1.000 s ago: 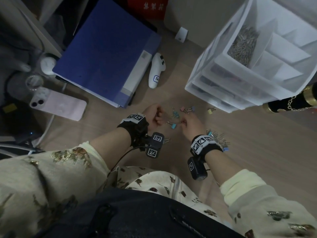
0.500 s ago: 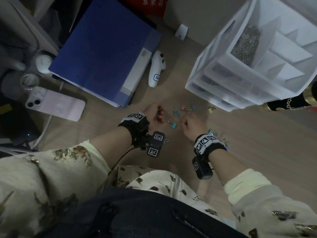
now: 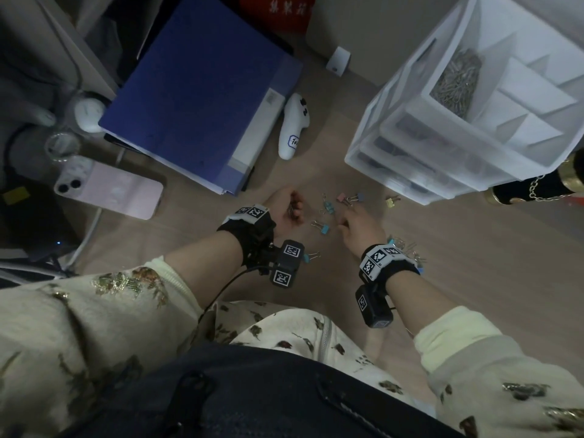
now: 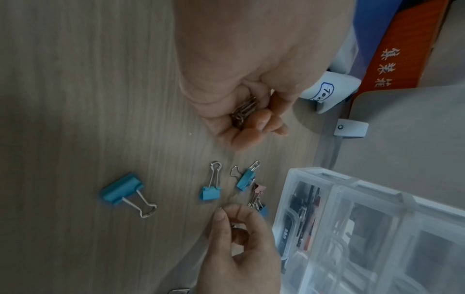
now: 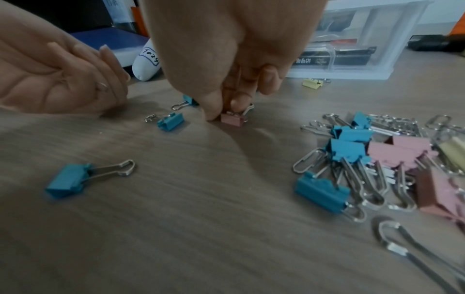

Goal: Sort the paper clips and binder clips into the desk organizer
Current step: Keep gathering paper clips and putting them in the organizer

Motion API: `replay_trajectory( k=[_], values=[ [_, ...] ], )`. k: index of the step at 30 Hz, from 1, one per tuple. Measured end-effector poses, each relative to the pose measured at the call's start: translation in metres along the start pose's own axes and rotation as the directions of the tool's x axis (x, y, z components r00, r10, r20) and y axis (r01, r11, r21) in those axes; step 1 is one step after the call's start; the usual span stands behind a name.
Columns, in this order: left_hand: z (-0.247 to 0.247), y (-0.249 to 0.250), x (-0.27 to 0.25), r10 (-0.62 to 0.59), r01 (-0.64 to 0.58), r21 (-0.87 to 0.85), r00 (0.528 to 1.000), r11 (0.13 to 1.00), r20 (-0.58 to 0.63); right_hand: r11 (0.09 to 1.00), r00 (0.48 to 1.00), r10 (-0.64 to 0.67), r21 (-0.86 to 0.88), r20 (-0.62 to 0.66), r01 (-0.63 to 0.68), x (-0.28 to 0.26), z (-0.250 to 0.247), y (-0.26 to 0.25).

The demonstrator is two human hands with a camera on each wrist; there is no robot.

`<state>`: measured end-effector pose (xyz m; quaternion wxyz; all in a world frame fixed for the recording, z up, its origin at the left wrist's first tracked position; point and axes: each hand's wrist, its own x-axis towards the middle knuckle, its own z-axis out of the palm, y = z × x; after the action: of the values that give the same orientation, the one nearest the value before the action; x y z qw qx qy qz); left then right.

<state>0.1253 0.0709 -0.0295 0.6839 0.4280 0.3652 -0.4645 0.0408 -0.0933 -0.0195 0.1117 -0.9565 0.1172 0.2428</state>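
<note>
My left hand lies palm up on the desk, fingers curled round a bunch of paper clips. My right hand reaches down to the desk, its thumb and finger pinching what looks like a thin paper clip right beside a pink binder clip. Blue binder clips lie between the hands, and another blue one sits nearer me. A mixed pile of clips lies by my right wrist. The white desk organizer stands at the right, with paper clips in its top compartment.
A yellow binder clip lies in front of the organizer's drawers. A blue folder, a white controller and a pink phone lie to the left. A black bottle with a gold chain lies at the right.
My right hand has edged forward to the pink binder clip. My left hand stays cupped with its paper clips.
</note>
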Motion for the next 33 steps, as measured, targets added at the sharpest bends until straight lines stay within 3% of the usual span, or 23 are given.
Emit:
replay_trajectory(
  k=[6, 9, 19, 28, 33],
  values=[
    [-0.002, -0.004, -0.005, 0.026, -0.026, -0.008, 1.0, 1.0, 0.01, 0.997, 0.995, 0.07, 0.037, -0.066, -0.068, -0.005, -0.003, 0.0],
    [-0.004, -0.008, -0.007, 0.026, -0.026, -0.004, 1.0, 1.0, 0.017, 0.995, 0.994, 0.098, 0.008, -0.039, -0.098, -0.004, -0.003, 0.002],
    [-0.01, -0.009, -0.013, 0.046, -0.046, -0.007, 0.999, 0.999, -0.019, 0.993, 0.994, 0.076, 0.1, -0.074, -0.068, 0.001, 0.005, -0.006],
    [-0.008, -0.016, -0.014, 0.051, -0.052, -0.016, 0.998, 0.999, -0.022, 0.995, 0.994, 0.094, 0.041, -0.052, -0.091, 0.0, 0.002, -0.007],
    [-0.004, -0.019, -0.015, 0.058, -0.059, -0.028, 0.998, 0.998, -0.023, 0.99, 0.994, 0.103, -0.099, 0.028, -0.1, 0.0, -0.002, -0.014]
  ],
)
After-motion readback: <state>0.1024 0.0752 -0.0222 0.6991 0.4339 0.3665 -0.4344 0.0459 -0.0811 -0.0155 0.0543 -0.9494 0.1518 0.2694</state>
